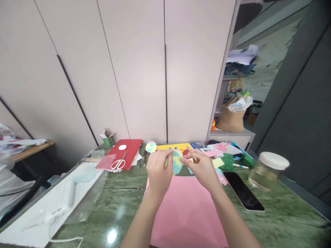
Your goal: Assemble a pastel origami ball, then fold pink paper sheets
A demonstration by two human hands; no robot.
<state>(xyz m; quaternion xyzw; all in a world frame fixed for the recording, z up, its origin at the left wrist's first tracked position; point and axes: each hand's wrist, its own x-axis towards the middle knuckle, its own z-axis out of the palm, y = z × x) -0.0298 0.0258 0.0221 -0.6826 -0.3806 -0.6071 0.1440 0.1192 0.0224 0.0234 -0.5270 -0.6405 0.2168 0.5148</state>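
Both my hands are raised over a pink sheet of paper (186, 210) on the green marble table (284, 213). My left hand (159, 170) is closed, pinching the edge of a small yellow and light-blue paper cutout (177, 162). My right hand (200, 165) is also closed, gripping the cutout's other side, with a thin stick (189, 151) poking up between its fingers. The cutout hangs between the two hands, a little above the table.
White scissors (119, 162) lie on a red folder (124, 153) at left. A black phone (243, 191) and a lidded glass jar (269, 171) stand at right. Coloured paper scraps (227, 160) crowd the back. A clear plastic sheet (85, 193) and a white cable cover the left.
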